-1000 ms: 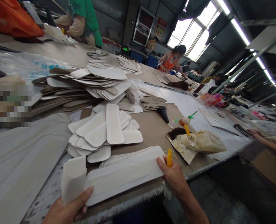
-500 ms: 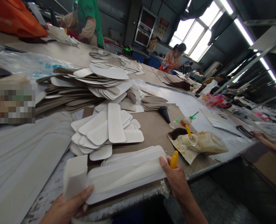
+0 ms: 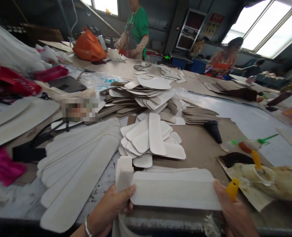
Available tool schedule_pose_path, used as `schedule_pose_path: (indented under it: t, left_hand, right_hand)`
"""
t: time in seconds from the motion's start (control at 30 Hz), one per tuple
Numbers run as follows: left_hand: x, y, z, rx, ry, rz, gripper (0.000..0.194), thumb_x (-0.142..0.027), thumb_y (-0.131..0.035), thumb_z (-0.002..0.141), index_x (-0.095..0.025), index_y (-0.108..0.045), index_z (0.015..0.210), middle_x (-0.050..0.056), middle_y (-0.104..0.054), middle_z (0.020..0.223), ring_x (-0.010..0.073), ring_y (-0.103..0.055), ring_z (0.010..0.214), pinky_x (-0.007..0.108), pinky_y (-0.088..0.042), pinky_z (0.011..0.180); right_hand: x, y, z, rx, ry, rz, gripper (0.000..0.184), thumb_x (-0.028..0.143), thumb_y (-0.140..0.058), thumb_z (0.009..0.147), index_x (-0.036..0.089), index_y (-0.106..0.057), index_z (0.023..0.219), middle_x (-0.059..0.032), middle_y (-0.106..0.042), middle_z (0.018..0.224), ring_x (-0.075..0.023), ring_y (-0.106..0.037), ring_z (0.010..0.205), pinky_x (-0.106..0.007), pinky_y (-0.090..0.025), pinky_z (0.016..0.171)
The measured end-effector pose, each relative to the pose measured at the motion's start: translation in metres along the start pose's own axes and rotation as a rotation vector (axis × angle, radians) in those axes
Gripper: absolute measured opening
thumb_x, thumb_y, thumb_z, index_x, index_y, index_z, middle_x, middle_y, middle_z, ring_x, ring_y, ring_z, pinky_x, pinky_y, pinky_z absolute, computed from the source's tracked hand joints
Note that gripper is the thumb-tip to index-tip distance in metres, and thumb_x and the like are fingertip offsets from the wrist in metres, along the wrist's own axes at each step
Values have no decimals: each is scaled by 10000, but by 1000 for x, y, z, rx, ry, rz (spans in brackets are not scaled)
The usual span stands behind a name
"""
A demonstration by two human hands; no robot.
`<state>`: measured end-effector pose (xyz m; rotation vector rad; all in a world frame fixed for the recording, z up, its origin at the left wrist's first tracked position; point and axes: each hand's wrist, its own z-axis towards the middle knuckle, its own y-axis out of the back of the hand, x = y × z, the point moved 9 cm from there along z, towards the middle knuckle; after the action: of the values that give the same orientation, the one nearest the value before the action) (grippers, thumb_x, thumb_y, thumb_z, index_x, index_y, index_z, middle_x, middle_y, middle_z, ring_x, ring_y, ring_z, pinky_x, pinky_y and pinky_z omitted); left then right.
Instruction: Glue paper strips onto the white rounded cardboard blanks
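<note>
A long white panel (image 3: 175,189) with rounded corners stretches between my two hands near the table's front edge. My left hand (image 3: 110,205) is closed, its thumb at the panel's left end. That same hand also grips a bundle of white strips (image 3: 124,174) standing up. On the other side, my right hand (image 3: 234,209) pinches the panel's right end. From its fingers sticks out a yellow conical tip (image 3: 232,190); the rest of that item is hidden. Just behind the panel lies a fanned stack of similar white panels (image 3: 170,169).
Short white pieces (image 3: 157,135) are heaped mid-table, with larger stacked pieces (image 3: 136,98) behind. Long white panels (image 3: 82,174) fan out at left. A stained glue bottle (image 3: 279,179), a black cone (image 3: 213,131) and a green-tipped bottle (image 3: 251,144) lie at right. Co-workers (image 3: 138,29) stand beyond.
The camera view has swung left, so everything appears farther right and more of the table's left side shows. Both hands keep hold of the panel, which now looks more level.
</note>
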<state>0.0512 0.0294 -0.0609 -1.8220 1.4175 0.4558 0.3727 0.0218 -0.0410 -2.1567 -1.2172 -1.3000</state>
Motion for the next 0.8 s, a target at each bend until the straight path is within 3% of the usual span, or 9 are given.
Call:
schedule_pose_path:
  t: [0.1,0.2,0.3,0.43,0.53,0.6,0.7,0.8]
  left_hand:
    - [-18,-1,-4,-24,-42,50,385,-480,-727,605,-136,-558,563,-20,-502,480,54,-382,446,159,-320,426]
    - [-47,11,-5,-166,-101,55,356,-448,-771,543,-152,-585,610,-38,-508,450,63,-399,431,154,-331,399]
    - [-69,24,-1,-262,-129,45,381,-467,-789,503,-164,-603,639,-37,-551,480,86,-451,453,175,-407,428]
    - [-56,23,9,-249,-77,208,422,-493,-794,447,-143,-626,613,-13,-578,484,92,-474,461,166,-384,405]
    - [-33,15,10,-303,-113,294,432,-503,-758,459,-137,-629,648,-28,-540,420,81,-417,382,174,-296,353]
    - [-17,7,12,-322,-111,307,418,-492,-732,474,-142,-611,670,-40,-520,389,80,-392,343,184,-269,351]
    - [-5,-1,17,-340,-128,366,366,-483,-693,504,-166,-550,615,-52,-481,343,84,-357,302,197,-234,350]
    - [-9,-3,21,-351,-180,457,342,-486,-678,528,-190,-511,559,-44,-484,349,109,-377,312,218,-240,353]
  right_hand:
    - [22,-2,2,-48,138,-59,307,495,-701,652,201,-612,655,-41,-644,570,-167,-561,492,-262,-450,427]
    - [55,-2,-1,-132,359,-11,348,517,-680,671,190,-576,613,28,-531,471,-99,-450,406,-209,-363,363]
    - [70,-4,-6,-113,437,108,401,547,-683,661,169,-554,619,66,-454,443,-52,-363,360,-163,-273,330]
    - [68,-5,-13,-36,410,199,431,585,-650,682,169,-551,627,63,-452,426,-50,-359,349,-161,-267,336]
    - [65,-7,-22,32,424,181,477,650,-578,705,174,-604,695,2,-573,537,-107,-508,492,-201,-416,461]
    - [64,-11,-29,57,456,61,553,702,-494,728,169,-637,734,-45,-637,678,-136,-555,625,-216,-452,565]
    - [51,-27,-36,130,423,-83,601,725,-409,757,171,-641,764,-22,-587,608,-113,-476,510,-202,-372,445]
    - [36,-50,-43,243,375,-14,555,704,-437,762,177,-612,761,27,-485,477,-95,-412,423,-187,-306,383]
